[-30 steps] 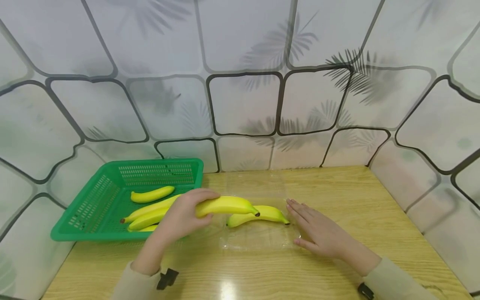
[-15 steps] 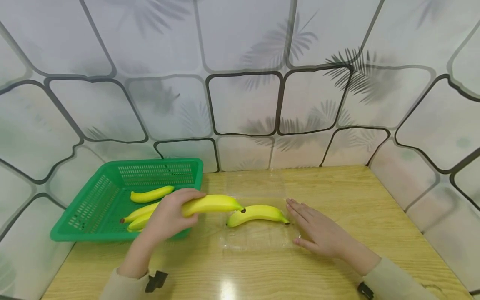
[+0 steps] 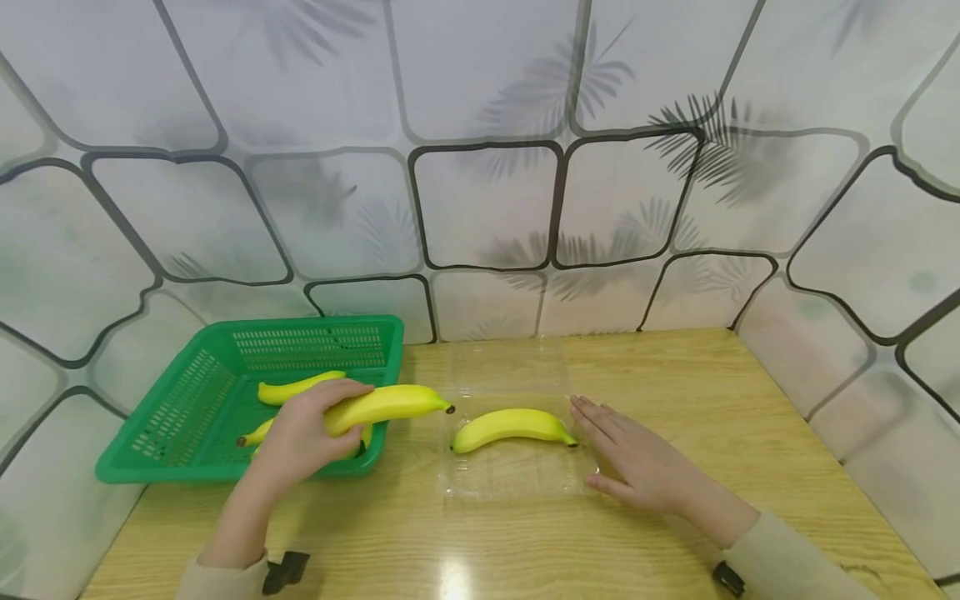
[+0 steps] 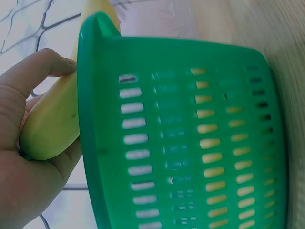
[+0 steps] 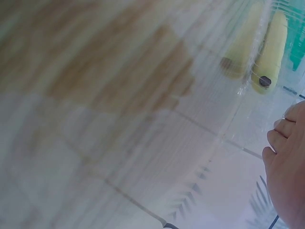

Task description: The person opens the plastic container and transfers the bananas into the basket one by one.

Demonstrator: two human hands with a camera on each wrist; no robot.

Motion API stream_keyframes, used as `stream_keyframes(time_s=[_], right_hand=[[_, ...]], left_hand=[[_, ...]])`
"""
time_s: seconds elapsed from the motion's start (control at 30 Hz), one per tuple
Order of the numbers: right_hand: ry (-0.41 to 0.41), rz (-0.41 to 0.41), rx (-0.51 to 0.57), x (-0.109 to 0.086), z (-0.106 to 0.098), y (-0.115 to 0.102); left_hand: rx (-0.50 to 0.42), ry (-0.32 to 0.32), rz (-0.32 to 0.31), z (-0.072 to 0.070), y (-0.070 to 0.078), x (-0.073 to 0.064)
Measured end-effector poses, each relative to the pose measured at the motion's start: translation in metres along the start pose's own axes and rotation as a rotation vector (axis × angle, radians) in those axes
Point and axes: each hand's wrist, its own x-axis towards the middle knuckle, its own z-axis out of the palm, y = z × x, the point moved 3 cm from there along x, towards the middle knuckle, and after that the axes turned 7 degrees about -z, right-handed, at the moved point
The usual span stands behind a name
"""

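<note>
In the head view my left hand (image 3: 296, 437) grips a yellow banana (image 3: 393, 402) above the right side of the green basket (image 3: 315, 346), its dark tip pointing right. The left wrist view has the held banana (image 4: 55, 119) between thumb and fingers, partly hidden behind the basket's rim (image 4: 88, 119). Another banana (image 3: 513, 423) lies in a clear plastic box (image 3: 517, 483) with its lid folded back. At the box's right edge rests my right hand (image 3: 641, 465), fingers straight and nothing held. Only part of that hand (image 5: 290, 152) shows in the right wrist view.
More bananas lie in the basket, one at the back (image 3: 292, 390) and others partly hidden by my left hand. The wooden table (image 3: 660, 375) meets patterned walls (image 3: 487, 208) at the back and sides. The clear lid (image 3: 510, 367) lies behind the box.
My left hand has moved left with the banana, from over the box's left part back toward the basket. The right hand stays at the box's edge.
</note>
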Motion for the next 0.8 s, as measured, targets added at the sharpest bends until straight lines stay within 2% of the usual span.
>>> stream_keyframes(time_s=[0.3, 0.6, 0.8], right_hand=[[0.007, -0.004, -0.013, -0.001, 0.002, 0.001], [0.002, -0.006, -0.019, -0.001, 0.002, 0.001], [0.004, -0.007, -0.019, 0.000, 0.002, 0.001]], left_hand=[[0.006, 0.029, -0.048, -0.011, -0.017, -0.005], [0.038, 0.112, -0.044, -0.020, -0.034, -0.009], [0.039, 0.110, -0.097, -0.024, -0.047, -0.010]])
